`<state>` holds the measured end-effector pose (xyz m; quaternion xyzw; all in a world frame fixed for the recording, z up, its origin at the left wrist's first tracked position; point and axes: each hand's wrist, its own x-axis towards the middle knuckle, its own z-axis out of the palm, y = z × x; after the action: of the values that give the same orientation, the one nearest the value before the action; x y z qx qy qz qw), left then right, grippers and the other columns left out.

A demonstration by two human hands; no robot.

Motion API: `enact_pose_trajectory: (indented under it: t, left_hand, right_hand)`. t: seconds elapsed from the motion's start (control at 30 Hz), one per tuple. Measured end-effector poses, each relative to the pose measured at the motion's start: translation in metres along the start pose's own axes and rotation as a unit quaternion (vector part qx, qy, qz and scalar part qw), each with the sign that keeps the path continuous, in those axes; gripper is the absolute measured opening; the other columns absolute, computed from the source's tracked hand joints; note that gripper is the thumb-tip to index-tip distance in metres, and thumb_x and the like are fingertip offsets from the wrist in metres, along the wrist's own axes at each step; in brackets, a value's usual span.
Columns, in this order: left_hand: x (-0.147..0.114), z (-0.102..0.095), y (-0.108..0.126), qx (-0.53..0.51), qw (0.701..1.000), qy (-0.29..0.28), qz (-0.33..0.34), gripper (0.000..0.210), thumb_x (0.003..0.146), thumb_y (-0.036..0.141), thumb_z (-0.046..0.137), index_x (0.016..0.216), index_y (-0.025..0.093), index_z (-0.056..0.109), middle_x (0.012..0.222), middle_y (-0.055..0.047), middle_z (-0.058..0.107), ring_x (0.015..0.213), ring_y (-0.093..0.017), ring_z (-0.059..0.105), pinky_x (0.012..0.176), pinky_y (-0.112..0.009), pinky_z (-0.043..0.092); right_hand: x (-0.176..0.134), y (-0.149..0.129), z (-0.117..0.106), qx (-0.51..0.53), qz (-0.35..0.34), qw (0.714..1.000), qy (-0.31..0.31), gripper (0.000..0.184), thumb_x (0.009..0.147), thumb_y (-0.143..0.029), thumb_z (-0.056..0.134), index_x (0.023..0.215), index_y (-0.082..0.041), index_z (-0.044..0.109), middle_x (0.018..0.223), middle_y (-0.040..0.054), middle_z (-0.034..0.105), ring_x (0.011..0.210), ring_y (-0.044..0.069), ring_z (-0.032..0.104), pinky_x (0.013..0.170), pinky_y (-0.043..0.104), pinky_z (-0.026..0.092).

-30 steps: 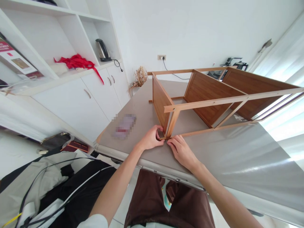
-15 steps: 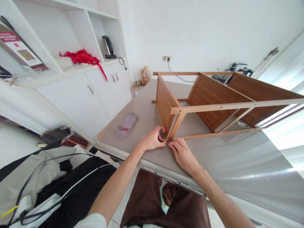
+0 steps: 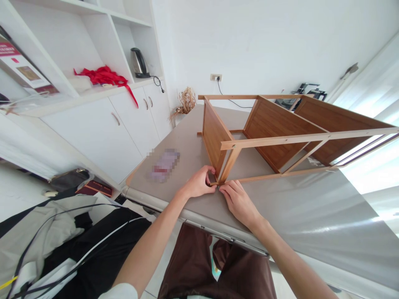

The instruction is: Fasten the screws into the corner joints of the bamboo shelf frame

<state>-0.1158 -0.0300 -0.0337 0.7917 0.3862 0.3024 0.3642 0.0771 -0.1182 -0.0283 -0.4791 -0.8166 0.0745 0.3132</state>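
A wooden shelf rack lies on its side on the grey table, its panels standing up between long rails. At the rack's near lower corner, my left hand curls around the end of the bottom rail, thumb and fingers closed on it. Just right of it, my right hand is pinched against the same corner. Whatever its fingertips hold is too small to make out. A bolt head shows in the upper near rail above both hands.
A blurred packet lies on the table left of the rack. White cabinets with a kettle and red ribbon stand at left. Clothes and cables are heaped at lower left. A coffee maker sits behind the rack.
The view has shifted slightly, moving the scene a little to the left. Both hands stay at the same corner of the rack, with barely any visible movement.
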Motion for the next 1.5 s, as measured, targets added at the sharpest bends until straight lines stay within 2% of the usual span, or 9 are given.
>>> enact_pose_trajectory:
  t: [0.3, 0.47, 0.63, 0.77, 0.9, 1.03, 1.27, 1.5]
  left_hand:
    - [0.001, 0.0, 0.0, -0.006, 1.0, -0.009, -0.009, 0.053, 0.067, 0.025, 0.076, 0.114, 0.021, 0.051, 0.077, 0.004, 0.057, 0.069, -0.015, 0.058, 0.065, -0.028, 0.045]
    - [0.002, 0.0, 0.001, -0.003, 1.0, -0.012, -0.009, 0.054, 0.067, 0.026, 0.075, 0.114, 0.021, 0.05, 0.082, 0.003, 0.059, 0.068, -0.014, 0.057, 0.064, -0.027, 0.045]
    - [0.002, 0.0, 0.002, -0.001, 1.0, -0.014, -0.009, 0.054, 0.067, 0.026, 0.076, 0.114, 0.02, 0.05, 0.083, 0.003, 0.058, 0.068, -0.013, 0.056, 0.064, -0.026, 0.044]
    - [0.002, 0.0, 0.003, 0.0, 1.0, -0.01, -0.009, 0.053, 0.067, 0.024, 0.075, 0.114, 0.021, 0.049, 0.075, 0.005, 0.054, 0.067, -0.014, 0.055, 0.065, -0.027, 0.044]
    - [0.001, 0.0, 0.002, 0.0, 1.0, -0.008, -0.01, 0.052, 0.067, 0.024, 0.075, 0.114, 0.02, 0.051, 0.069, 0.006, 0.051, 0.065, -0.014, 0.055, 0.065, -0.027, 0.043]
    - [0.001, 0.0, 0.001, 0.007, 1.0, -0.011, -0.007, 0.051, 0.069, 0.026, 0.074, 0.114, 0.021, 0.051, 0.069, 0.007, 0.051, 0.064, -0.014, 0.055, 0.064, -0.027, 0.043]
    - [0.001, 0.0, 0.005, 0.013, 1.0, -0.013, -0.01, 0.049, 0.071, 0.028, 0.073, 0.114, 0.021, 0.05, 0.07, 0.007, 0.051, 0.065, -0.013, 0.055, 0.069, -0.027, 0.044]
    - [0.001, 0.0, 0.003, 0.016, 1.0, -0.011, -0.005, 0.05, 0.07, 0.026, 0.074, 0.114, 0.021, 0.051, 0.07, 0.006, 0.052, 0.066, -0.014, 0.055, 0.07, -0.027, 0.044]
  right_hand:
    - [0.004, -0.006, -0.003, -0.083, -0.027, 0.996, -0.018, 0.027, 0.1, -0.013, 0.037, 0.097, -0.021, 0.063, 0.093, 0.0084, 0.059, 0.088, 0.024, 0.051, 0.083, 0.04, 0.049]
    - [0.008, -0.012, -0.005, -0.169, -0.08, 0.981, -0.055, 0.026, 0.097, -0.009, 0.04, 0.1, -0.019, 0.064, 0.093, 0.0101, 0.059, 0.089, 0.026, 0.05, 0.081, 0.041, 0.049]
    - [0.009, -0.016, -0.006, -0.207, -0.083, 0.973, -0.065, 0.022, 0.095, -0.008, 0.045, 0.1, -0.018, 0.064, 0.092, 0.0103, 0.06, 0.088, 0.027, 0.05, 0.08, 0.041, 0.048]
    - [0.006, -0.014, -0.003, -0.17, -0.044, 0.984, -0.026, 0.023, 0.096, -0.01, 0.045, 0.098, -0.021, 0.065, 0.092, 0.0089, 0.061, 0.087, 0.025, 0.051, 0.081, 0.039, 0.048]
    - [0.002, -0.008, -0.006, -0.121, -0.003, 0.993, 0.017, 0.021, 0.1, -0.02, 0.046, 0.098, -0.023, 0.066, 0.089, 0.0069, 0.064, 0.09, 0.023, 0.054, 0.085, 0.039, 0.047]
    - [-0.004, 0.001, -0.011, -0.099, 0.03, 0.994, 0.044, 0.019, 0.098, -0.024, 0.052, 0.091, -0.024, 0.069, 0.097, 0.0083, 0.064, 0.095, 0.023, 0.056, 0.085, 0.04, 0.049]
    - [-0.008, 0.014, -0.006, -0.028, 0.04, 0.998, 0.04, 0.016, 0.097, -0.026, 0.053, 0.095, -0.024, 0.069, 0.098, 0.007, 0.063, 0.094, 0.022, 0.058, 0.087, 0.04, 0.051]
    - [-0.004, 0.009, -0.01, -0.018, 0.019, 1.0, 0.012, 0.022, 0.101, -0.022, 0.043, 0.095, -0.022, 0.064, 0.095, 0.0069, 0.065, 0.091, 0.021, 0.057, 0.085, 0.038, 0.048]
